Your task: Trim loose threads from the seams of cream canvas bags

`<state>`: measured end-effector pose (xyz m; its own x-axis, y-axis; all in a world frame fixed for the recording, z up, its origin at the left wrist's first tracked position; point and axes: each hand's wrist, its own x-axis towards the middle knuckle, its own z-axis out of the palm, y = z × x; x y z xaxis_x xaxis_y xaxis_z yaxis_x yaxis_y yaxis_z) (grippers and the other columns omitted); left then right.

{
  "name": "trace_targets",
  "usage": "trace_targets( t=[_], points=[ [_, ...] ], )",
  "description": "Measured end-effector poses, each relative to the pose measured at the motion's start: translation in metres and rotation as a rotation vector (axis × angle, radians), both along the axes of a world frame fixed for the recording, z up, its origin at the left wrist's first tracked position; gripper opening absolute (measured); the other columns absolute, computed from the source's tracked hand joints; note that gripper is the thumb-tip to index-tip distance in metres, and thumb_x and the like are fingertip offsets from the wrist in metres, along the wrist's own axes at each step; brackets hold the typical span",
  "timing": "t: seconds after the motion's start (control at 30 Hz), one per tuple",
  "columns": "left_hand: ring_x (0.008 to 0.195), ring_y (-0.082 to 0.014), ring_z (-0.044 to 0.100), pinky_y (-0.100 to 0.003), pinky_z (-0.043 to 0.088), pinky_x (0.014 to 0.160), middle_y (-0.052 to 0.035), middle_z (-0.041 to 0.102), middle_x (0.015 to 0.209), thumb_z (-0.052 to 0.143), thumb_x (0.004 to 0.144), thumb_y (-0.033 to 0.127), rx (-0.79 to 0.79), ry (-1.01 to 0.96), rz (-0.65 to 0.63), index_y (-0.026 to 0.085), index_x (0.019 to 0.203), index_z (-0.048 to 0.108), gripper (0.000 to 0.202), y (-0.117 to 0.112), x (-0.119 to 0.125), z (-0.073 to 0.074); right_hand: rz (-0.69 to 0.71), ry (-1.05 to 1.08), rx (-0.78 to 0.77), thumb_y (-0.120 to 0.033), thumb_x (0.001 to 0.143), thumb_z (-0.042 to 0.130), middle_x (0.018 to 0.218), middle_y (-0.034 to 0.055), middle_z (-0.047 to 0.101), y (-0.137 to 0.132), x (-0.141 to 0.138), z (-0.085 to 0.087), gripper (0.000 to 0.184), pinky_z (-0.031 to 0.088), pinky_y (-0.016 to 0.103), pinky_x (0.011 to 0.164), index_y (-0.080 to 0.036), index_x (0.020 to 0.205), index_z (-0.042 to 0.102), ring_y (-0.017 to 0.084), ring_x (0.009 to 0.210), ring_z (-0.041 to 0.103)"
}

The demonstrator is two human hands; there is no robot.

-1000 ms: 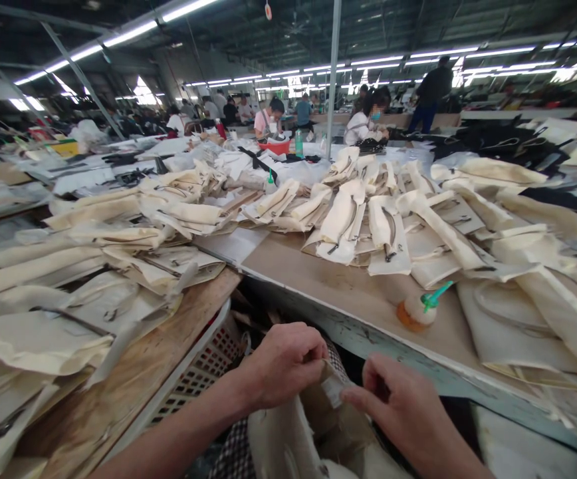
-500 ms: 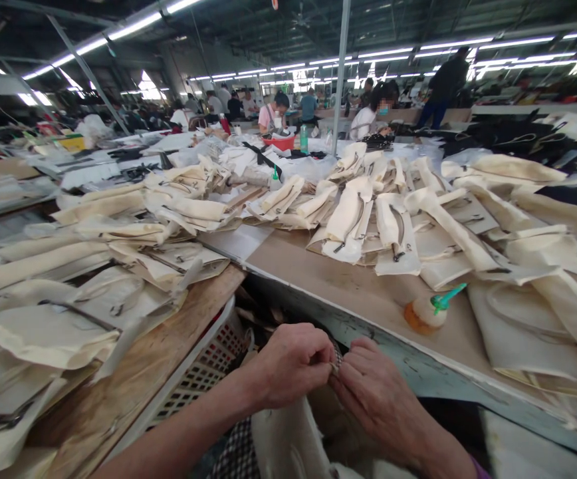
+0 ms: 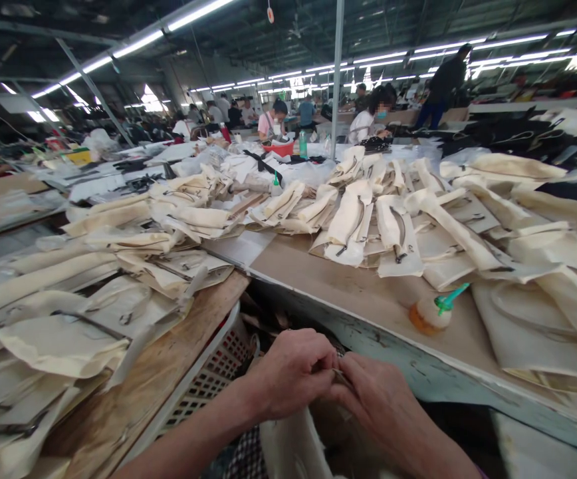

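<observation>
My left hand (image 3: 301, 369) and my right hand (image 3: 375, 386) meet over my lap, fingertips nearly touching. Both are closed in a pinch on a thin pale edge, apparently part of a cream fabric piece (image 3: 293, 442) hanging below and between them. The fingers hide most of that edge. Just beyond my right hand, a small squeeze bottle (image 3: 431, 314) with a green nozzle and amber contents leans on the table. Checked cloth (image 3: 246, 456) shows under the fabric.
Cream fabric pieces with zippers (image 3: 351, 223) cover the brown tabletop (image 3: 308, 269) ahead. More pieces (image 3: 64, 339) lie on the wooden table (image 3: 133, 399) at left. A white plastic basket (image 3: 209, 369) stands between the tables. Several people work farther back.
The view has shifted slightly. My hands remain together, and my right fingers have turned a little, showing more of the pale edge between the fingertips.
</observation>
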<state>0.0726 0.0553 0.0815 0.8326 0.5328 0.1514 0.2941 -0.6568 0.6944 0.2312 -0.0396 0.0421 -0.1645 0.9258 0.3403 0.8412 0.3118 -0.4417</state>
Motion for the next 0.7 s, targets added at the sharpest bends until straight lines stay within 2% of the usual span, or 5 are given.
trace_targets(
  t=[0.17,0.27,0.37,0.57,0.7],
  points=[
    [0.076,-0.0134,0.060,-0.022,0.043,0.071,0.0000,0.067,0.079,0.058,0.074,0.007,-0.068,0.018,0.010,0.018,0.068,0.053,0.014,0.000,-0.007,0.001,0.019,0.046,0.041,-0.047,0.105,0.020,0.065,0.0014,0.065,0.007,-0.004,-0.008,0.056,0.038,0.028,0.051,-0.020,0.074,0.059,0.016,0.056,0.064],
    [0.098,-0.0172,0.061,-0.026,0.044,0.086,-0.0038,0.066,0.110,0.062,0.072,0.007,-0.175,0.041,0.035,0.019,0.080,0.053,0.017,-0.005,-0.015,0.009,0.006,0.094,0.013,-0.043,0.105,0.024,0.066,0.0015,0.066,0.005,-0.007,-0.010,0.052,0.041,0.027,0.053,-0.020,0.077,0.061,0.016,0.058,0.065],
    [0.116,-0.0232,0.054,-0.033,0.041,0.097,-0.0074,0.046,0.141,0.069,0.063,0.010,-0.273,0.136,0.116,0.021,0.089,0.050,0.034,-0.013,-0.023,0.021,-0.006,0.140,-0.064,-0.040,0.105,0.030,0.068,0.0023,0.065,0.003,-0.011,-0.010,0.047,0.043,0.027,0.056,-0.020,0.077,0.063,0.017,0.061,0.065],
    [0.084,-0.0167,0.058,-0.028,0.045,0.077,0.0004,0.055,0.103,0.063,0.061,0.007,-0.312,0.245,0.258,0.024,0.130,0.035,0.076,-0.021,-0.039,0.031,-0.032,0.137,-0.042,-0.038,0.103,0.035,0.063,0.0007,0.063,0.003,-0.023,-0.008,0.045,0.039,0.026,0.051,-0.021,0.067,0.057,0.016,0.054,0.062],
    [0.089,-0.0161,0.057,-0.025,0.042,0.079,0.0029,0.059,0.100,0.059,0.063,0.006,-0.225,0.257,0.262,0.024,0.107,0.049,0.049,-0.021,-0.048,0.031,-0.023,0.121,-0.005,-0.041,0.104,0.029,0.063,0.0003,0.062,0.003,-0.028,-0.007,0.049,0.039,0.028,0.050,-0.022,0.068,0.056,0.017,0.053,0.062]
  ],
)
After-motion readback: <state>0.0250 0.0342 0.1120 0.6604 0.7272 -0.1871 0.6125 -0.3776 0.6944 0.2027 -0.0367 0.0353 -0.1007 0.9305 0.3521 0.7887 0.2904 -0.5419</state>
